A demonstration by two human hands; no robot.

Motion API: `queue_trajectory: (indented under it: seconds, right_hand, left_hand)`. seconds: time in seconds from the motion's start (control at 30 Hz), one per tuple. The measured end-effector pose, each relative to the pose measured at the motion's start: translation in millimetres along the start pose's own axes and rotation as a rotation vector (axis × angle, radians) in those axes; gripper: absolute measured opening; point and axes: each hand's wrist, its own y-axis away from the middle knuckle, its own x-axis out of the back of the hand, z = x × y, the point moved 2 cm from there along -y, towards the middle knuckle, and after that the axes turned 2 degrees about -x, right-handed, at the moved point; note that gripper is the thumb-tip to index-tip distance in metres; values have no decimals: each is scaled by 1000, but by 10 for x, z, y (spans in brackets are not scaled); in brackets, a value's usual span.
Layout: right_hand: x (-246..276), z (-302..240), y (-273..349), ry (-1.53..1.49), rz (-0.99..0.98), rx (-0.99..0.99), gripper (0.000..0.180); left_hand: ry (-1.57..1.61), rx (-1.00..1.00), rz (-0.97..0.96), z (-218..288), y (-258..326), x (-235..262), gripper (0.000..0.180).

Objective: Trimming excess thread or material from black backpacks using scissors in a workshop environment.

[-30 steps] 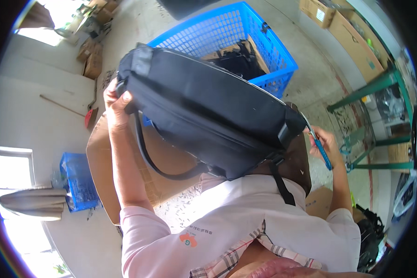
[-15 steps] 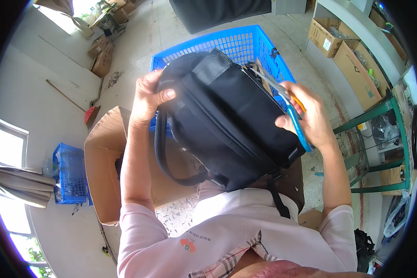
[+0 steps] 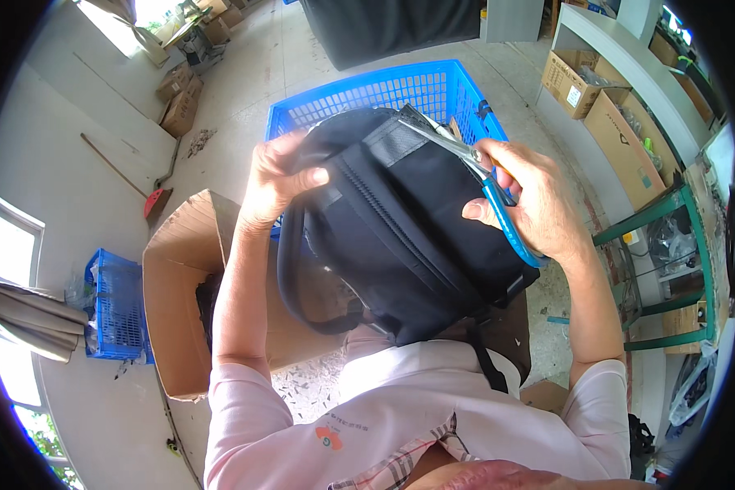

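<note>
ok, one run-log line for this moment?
left hand: gripping black bag | right hand: holding scissors by bag's far edge | beyond bag: blue basket | left of bag: open cardboard box

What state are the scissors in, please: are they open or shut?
Open, it seems: the scissors in the right hand show their handles spread apart, with the blades parted toward the tips.

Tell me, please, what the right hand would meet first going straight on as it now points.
Likely the black bag: the scissors in the right hand point across its upper part, though depth is unclear.
</note>
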Motion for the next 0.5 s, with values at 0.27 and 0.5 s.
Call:
queue_trajectory:
  seconds: [0.27,0.5]
  right_hand:
    - [-128,17,29,-41,53,-6,41]
    - [-157,63,32,-85,7,-42,45]
  left_hand:
    - [7,38,-42,-42,47,46,46]
    - [134,55,-47,-6,36,-12,44]
